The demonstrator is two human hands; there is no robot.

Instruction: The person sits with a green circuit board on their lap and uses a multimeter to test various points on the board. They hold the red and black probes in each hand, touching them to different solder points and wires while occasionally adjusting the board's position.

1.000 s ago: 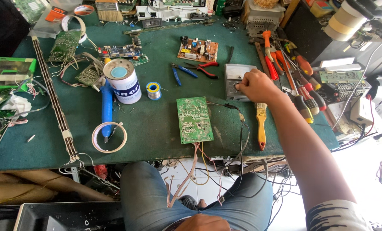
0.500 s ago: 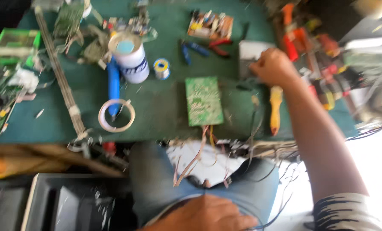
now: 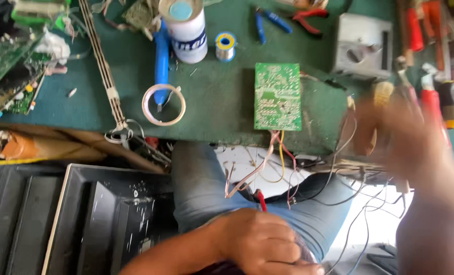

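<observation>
**Bench entry: green board wired, both hands off it**

Green rectangular circuit board (image 3: 278,97) lies flat, solder side up, on the green felt-topped workbench (image 3: 217,109), at the near edge. Thin red, yellow and pale wires (image 3: 273,158) run from its lower edge and hang over the bench into the lap. So the board is laid out and wired; nothing is applied to it at this moment.

Right hand (image 3: 395,132): heavily motion-blurred, in the air over the bench's near right edge, just right of the board and not touching it. Cannot tell how far the fingers are spread, nor whether anything is held. A wooden-handled brush (image 3: 382,94) shows faintly at or behind it; contact unclear.

Left hand (image 3: 260,244): low in the lap, on the blue-jeaned thigh, fingers curled loosely downward. A red-tipped probe or lead (image 3: 261,199) pokes up just above the knuckles; whether the hand grips it I cannot tell.

Nearby, untouched: grey boxy meter (image 3: 362,43) behind the right hand; small spool of solder wire (image 3: 225,46); white cylindrical can with a blue lid (image 3: 185,28); blue pen-shaped tool (image 3: 161,63) lying through a white tape ring (image 3: 163,104); blue-handled pliers (image 3: 267,23).

Judgement: setup appears done; any probing or soldering of the board appears not yet begun.
</observation>
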